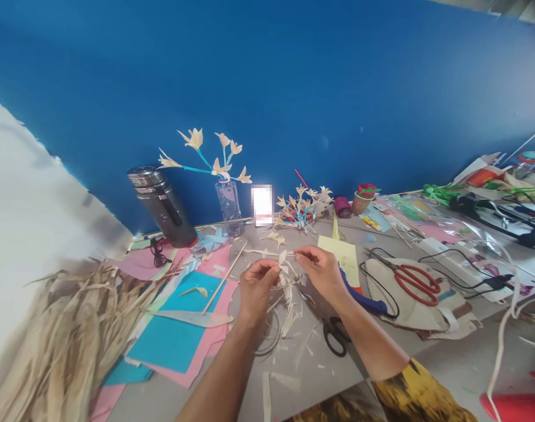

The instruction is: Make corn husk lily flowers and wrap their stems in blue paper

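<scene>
In the middle of the head view, my left hand [256, 287] pinches a small pale flower [283, 261] made of dry husk-like petals between thumb and fingertips. My right hand [322, 272] is closed just right of it, its fingertips on the end of a thin pale strip that reaches the flower. Below both hands lie loose husk scraps [290, 316] and a coil of wire [270, 340]. Black-handled scissors [335, 339] rest partly under my right forearm. Beyond my hands, more pale petals [274, 237] lie on the table.
At the back stand a dark thermos [164, 208], a clear bottle [229, 208] holding husk flowers, and a bunch of finished-looking flowers [305, 208]. Dried husks [60, 340] and blue paper [175, 328] lie left. Red-handled scissors [419, 284], a blue-handled tool [364, 299] and cables lie right.
</scene>
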Action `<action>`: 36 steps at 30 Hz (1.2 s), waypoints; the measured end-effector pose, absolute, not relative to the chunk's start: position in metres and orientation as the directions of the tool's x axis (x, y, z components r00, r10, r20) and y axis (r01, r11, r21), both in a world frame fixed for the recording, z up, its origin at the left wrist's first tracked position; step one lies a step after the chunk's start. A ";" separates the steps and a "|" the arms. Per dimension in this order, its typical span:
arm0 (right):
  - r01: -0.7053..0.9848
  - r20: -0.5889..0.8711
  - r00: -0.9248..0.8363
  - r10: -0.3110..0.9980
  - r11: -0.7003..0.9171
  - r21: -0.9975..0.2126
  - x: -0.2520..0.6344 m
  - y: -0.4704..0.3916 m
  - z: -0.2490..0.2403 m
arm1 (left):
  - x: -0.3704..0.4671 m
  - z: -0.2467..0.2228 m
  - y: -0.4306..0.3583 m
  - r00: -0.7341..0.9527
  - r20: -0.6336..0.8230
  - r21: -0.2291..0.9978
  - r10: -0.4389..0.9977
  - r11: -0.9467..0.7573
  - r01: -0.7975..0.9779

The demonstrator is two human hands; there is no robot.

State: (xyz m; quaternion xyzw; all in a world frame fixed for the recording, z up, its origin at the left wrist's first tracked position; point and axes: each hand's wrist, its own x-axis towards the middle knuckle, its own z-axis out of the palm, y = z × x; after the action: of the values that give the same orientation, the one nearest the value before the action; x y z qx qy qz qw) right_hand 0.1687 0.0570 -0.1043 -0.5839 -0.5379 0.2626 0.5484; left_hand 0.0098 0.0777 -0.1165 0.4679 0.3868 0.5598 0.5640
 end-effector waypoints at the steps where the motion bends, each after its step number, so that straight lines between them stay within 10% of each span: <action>1: 0.185 0.160 0.250 0.955 0.115 -0.976 0.170 0.055 -0.102 | 0.010 -0.115 0.076 0.078 0.125 0.965 0.989 -0.103 -0.240; 5: -0.193 -0.023 0.060 0.998 -0.011 -0.981 0.175 0.046 -0.095 | 0.012 -0.110 0.069 0.128 0.191 0.969 0.973 -0.166 -0.184; 19: -0.346 -0.123 0.092 0.988 -0.085 -0.934 0.176 0.050 -0.097 | 0.016 -0.109 0.064 0.192 0.196 0.977 0.962 -0.176 -0.117; 29: -0.584 -0.229 0.035 0.973 -0.166 -0.795 0.173 0.044 -0.090 | 0.019 -0.121 0.070 0.309 -0.192 0.763 0.932 0.340 -0.550; 36: -0.508 -0.119 0.031 0.992 -0.087 -0.857 0.167 0.041 -0.089 | 0.017 -0.118 0.067 0.499 -0.198 0.616 0.844 0.503 -0.606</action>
State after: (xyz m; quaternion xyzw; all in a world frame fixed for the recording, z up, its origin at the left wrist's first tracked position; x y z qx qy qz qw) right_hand 0.1666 0.0412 -0.0885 -0.3928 -0.3086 0.6238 0.6011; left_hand 0.0168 0.0669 -0.1184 0.2417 0.2456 0.4361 0.8313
